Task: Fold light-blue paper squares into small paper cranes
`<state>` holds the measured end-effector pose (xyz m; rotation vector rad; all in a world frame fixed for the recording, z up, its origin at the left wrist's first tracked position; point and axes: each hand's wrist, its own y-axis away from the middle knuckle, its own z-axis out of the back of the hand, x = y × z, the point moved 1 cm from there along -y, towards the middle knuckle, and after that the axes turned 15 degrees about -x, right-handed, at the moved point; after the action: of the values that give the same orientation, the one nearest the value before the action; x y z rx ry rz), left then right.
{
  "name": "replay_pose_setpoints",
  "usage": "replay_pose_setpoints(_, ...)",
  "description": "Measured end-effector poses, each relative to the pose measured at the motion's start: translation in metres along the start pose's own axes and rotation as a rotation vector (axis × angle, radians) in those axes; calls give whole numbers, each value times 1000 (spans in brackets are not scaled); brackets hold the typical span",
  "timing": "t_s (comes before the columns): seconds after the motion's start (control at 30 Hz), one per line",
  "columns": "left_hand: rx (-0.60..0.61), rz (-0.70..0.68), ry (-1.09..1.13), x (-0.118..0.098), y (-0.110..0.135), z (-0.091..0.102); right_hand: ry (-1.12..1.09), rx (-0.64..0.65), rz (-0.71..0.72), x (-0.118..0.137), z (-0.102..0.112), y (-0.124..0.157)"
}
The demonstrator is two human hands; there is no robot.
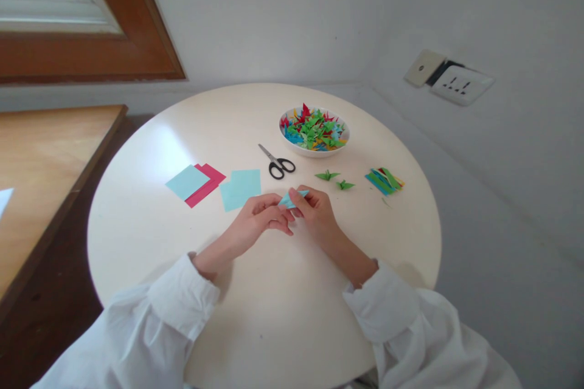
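Observation:
Between my two hands is a small folded piece of light blue paper [292, 199], held just above the table near its middle. My left hand [262, 214] grips its left end, with thumb and fingers closed on it. On the other side, my right hand [316, 211] pinches the paper, thumb on top. Fingers cover parts of the folds. Light blue paper squares [241, 188] lie just beyond my left hand. Two green paper cranes [326, 175] rest beyond my right hand. Black-handled scissors [276, 165] lie past both hands, blades pointing away to the left.
A white bowl [314, 151] heaped with colourful paper cranes stands at the back. Red paper [205, 188] lies partly under a blue sheet at the left. Coloured paper strips [384, 181] are piled at the right. The round white table [274, 328] stands close to a wall with sockets [460, 84].

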<state>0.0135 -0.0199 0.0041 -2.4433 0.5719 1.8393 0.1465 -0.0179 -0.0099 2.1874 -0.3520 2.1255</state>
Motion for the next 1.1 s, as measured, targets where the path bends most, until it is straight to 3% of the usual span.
replay_pose_setpoints(0.17,-71,-64,-85,-2,-2,-1,17,64,-50,-3,-2,2)
replay_pose_setpoints(0.4,-206,-217,-312,-5,-3,1,138,-32,102,-1,3,-4)
replay_pose_setpoints(0.67,-341,-360,-433,-8,-1,4,161,-52,148,-1,10,-7)
replay_pose_setpoints(0.73,-322,-286,-333,-9,-1,3,146,-64,164,-2,10,-6)
replay_pose_setpoints(0.9,-151,107,123,-6,-3,7,155,-62,244,1,11,-4)
replay_pose_setpoints(1.1,-158,172,214,-3,-5,11,230,-5,383,5,11,-2)
